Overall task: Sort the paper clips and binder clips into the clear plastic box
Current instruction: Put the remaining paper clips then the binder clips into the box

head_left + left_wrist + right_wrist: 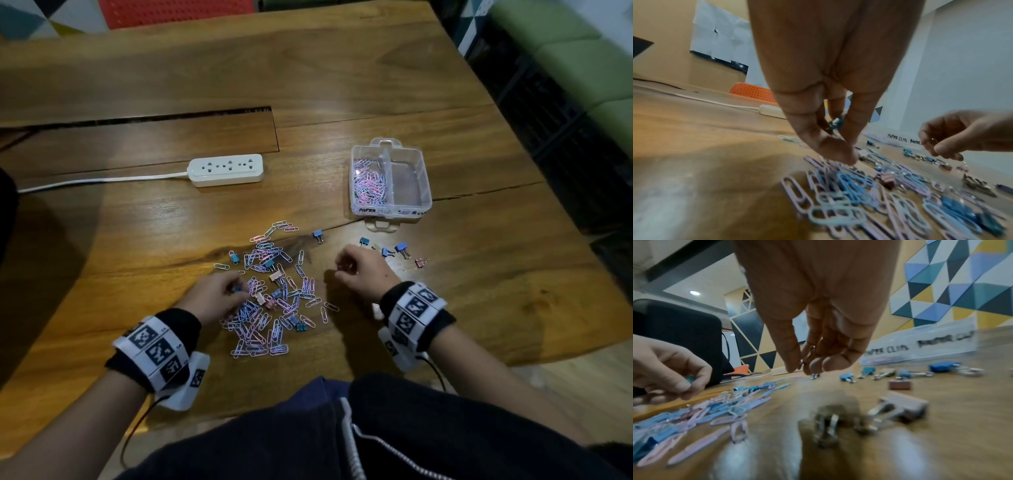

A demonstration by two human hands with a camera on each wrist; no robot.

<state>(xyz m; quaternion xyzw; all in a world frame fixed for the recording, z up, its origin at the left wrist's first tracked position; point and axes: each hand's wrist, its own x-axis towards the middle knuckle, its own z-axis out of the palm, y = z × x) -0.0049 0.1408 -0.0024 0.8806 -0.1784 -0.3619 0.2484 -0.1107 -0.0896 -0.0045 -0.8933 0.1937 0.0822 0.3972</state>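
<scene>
A loose pile of pink and blue paper clips with a few binder clips mixed in lies on the wooden table. My left hand is at the pile's left edge, its fingers curled round a blue binder clip. My right hand hovers right of the pile, its curled fingers pinching a small metal clip; I cannot tell which kind. Several blue binder clips lie just beyond it. The clear plastic box stands further back, with paper clips in its left compartment and nothing in its right.
A white power strip with its cable lies at the back left of the table. A long slot cuts across the tabletop behind it. The table edge runs close to the right of the box. A pink binder clip sits far right.
</scene>
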